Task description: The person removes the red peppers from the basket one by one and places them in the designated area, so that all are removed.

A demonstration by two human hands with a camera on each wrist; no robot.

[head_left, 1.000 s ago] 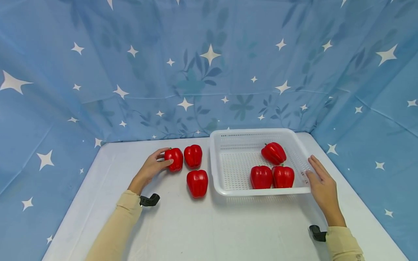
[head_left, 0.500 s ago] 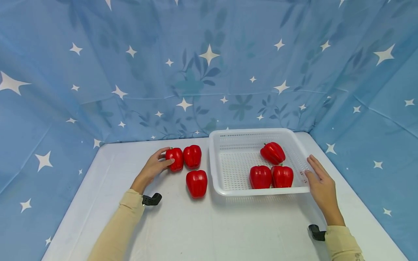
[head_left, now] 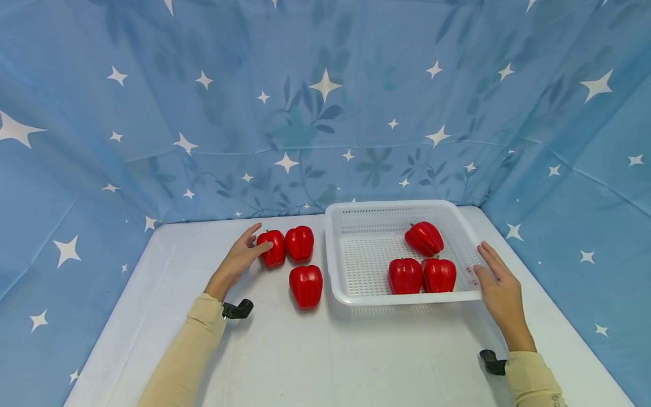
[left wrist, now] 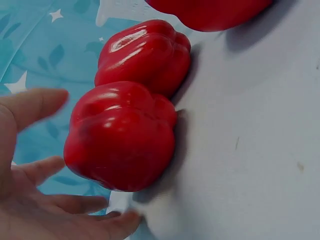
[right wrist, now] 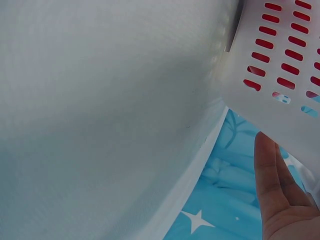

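Grip spread wide, a left hand [head_left: 236, 261] flanks a pepper [left wrist: 120, 145] on the surface [head_left: 396, 350]; an off-centre pinch could roll it into its neighbour [left wrist: 145, 60]. The right hand [head_left: 503, 297], fingers straight, attends the basket [head_left: 407, 301].

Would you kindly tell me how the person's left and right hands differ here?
The left hand is beside a red pepper on the table; the right hand is at the right side of the white basket. The left hand's fingers are spread; the right hand's fingers lie closer together. Both arms wear beige sleeves.
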